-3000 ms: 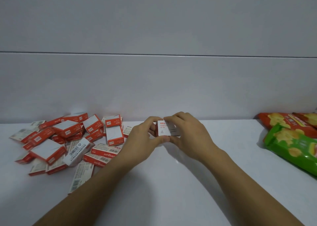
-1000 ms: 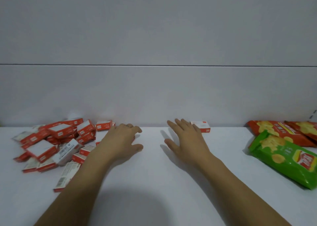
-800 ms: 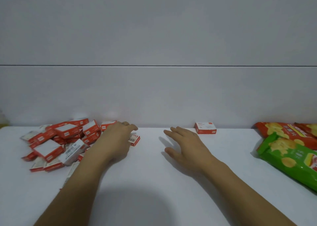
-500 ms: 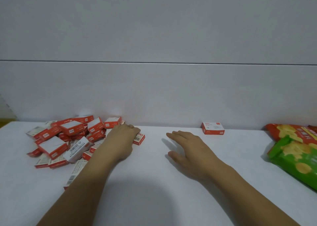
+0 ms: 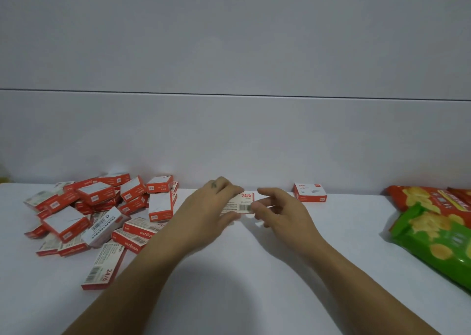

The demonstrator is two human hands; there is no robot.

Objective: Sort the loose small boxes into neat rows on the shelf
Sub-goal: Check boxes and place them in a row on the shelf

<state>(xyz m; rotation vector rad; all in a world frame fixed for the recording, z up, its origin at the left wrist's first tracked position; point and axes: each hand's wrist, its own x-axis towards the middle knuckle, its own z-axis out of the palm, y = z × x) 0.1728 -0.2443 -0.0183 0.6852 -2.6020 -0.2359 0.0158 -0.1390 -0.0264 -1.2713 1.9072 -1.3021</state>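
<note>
Two hands on one small box point(image 5: 242, 202) midway along the shelf point(image 5: 229, 278) — our left hand point(image 5: 207, 208) grips it, our right hand point(image 5: 283, 213) pinches its end, loose pile point(image 5: 102, 207) at left, lone box point(image 5: 309, 193) by the wall point(image 5: 229, 136).

A small box point(image 5: 240, 203) held above the middle of the shelf point(image 5: 229, 296) shows "24/6" in red beside a barcode. A front box point(image 5: 104, 267) near the shelf's left front edge also reads "24/6" by a barcode. A white-sided box point(image 5: 105, 222) in the pile point(image 5: 84, 207) carries a recycling sign and a barcode. Other print is too small to read.

Box pile point(image 5: 102, 210) left, snack bags point(image 5: 433, 222) right
</note>
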